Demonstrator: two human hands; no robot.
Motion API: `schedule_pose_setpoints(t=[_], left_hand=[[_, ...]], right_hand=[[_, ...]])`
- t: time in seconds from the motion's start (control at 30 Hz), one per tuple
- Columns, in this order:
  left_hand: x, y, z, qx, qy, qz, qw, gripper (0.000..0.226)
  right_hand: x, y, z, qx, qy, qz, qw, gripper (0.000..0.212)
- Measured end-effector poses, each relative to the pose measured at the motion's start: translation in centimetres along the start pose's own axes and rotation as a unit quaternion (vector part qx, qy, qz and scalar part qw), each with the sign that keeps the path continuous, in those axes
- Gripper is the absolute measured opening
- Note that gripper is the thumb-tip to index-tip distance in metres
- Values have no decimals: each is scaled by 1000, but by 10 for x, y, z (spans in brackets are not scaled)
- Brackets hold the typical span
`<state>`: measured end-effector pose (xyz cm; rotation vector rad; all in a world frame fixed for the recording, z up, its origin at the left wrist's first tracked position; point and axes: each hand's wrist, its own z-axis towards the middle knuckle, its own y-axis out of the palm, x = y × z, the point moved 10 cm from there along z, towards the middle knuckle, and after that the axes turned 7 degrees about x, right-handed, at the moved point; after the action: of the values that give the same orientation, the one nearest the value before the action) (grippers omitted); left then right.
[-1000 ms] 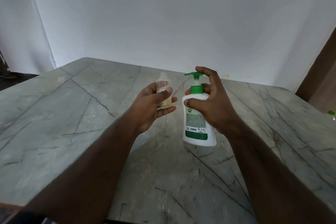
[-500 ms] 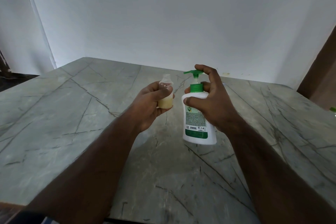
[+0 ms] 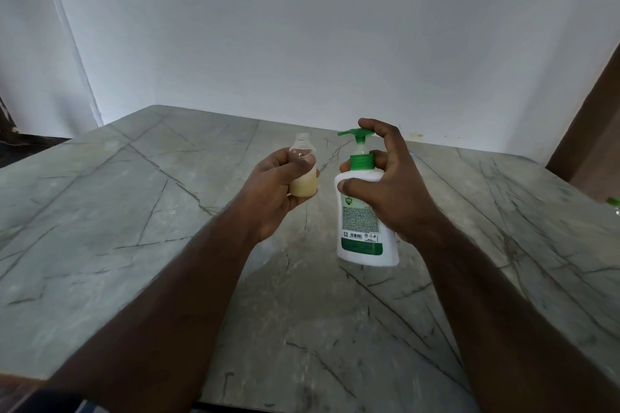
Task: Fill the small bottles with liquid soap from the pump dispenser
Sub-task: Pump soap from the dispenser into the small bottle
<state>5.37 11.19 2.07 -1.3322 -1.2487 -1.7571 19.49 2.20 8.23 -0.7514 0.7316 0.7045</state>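
A small clear bottle (image 3: 303, 174) with no cap holds pale yellow soap in its lower part. My left hand (image 3: 273, 191) grips it upright above the table, just left of the dispenser's spout. The white pump dispenser (image 3: 364, 225) has a green pump head and collar and stands on the grey marble table (image 3: 134, 228). My right hand (image 3: 385, 184) wraps its neck and shoulder, thumb on the front, with the index finger resting on top of the pump head. The spout points left, toward the small bottle's open mouth, a short gap away.
At the far right edge of the table a small green-topped object (image 3: 614, 203) is cut off by the frame. A brown wooden panel (image 3: 590, 131) rises at the right. White walls stand behind the table.
My left hand has lifted the small bottle a little and turned it more upright, nearer the spout. My right hand and the dispenser have barely moved.
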Motion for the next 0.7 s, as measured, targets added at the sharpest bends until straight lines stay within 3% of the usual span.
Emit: schedule_pose_setpoints(t=[0.37, 0.7], left_hand=[[-1, 3, -4, -10, -13, 13, 1000, 31], [-3, -1, -6, 3, -65, -74, 995, 44]], right_hand=[[1, 1, 0, -3, -3, 6, 1000, 86], [0, 1, 0, -6, -5, 3, 1000, 85]])
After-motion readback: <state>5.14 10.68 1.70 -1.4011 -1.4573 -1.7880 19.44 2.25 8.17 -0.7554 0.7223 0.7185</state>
